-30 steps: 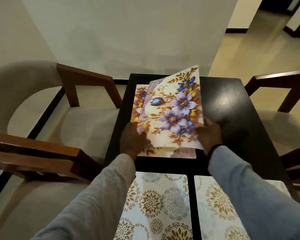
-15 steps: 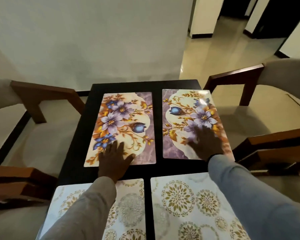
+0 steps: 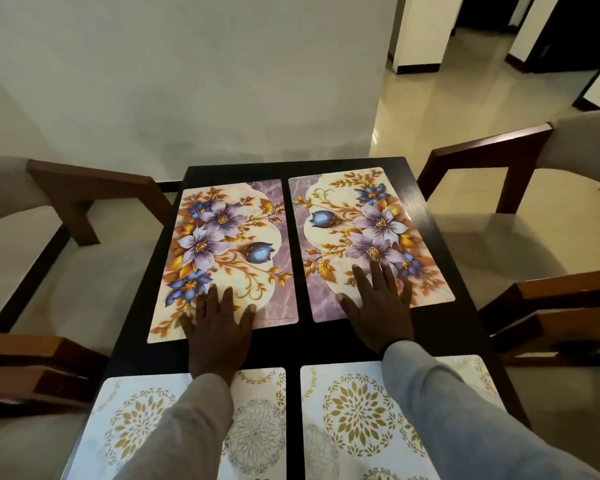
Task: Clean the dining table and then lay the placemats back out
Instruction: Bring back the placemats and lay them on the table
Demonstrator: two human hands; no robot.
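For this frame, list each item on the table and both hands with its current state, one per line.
Left floral placemat: flat on the table, slightly skewed.
Right floral placemat: flat on the table, beside the left one with a gap between them.
Left gold-patterned placemat: flat, near edge, partly under a sleeve.
Right gold-patterned placemat: flat, near edge.
Left hand: open, palm down on the left floral placemat.
Right hand: open, palm down on the right floral placemat.
Table: dark.

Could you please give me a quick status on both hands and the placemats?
Left hand and right hand open, each flat on a purple-flowered floral placemat. Two white gold-medallion placemats laid nearer. Nothing in the way.
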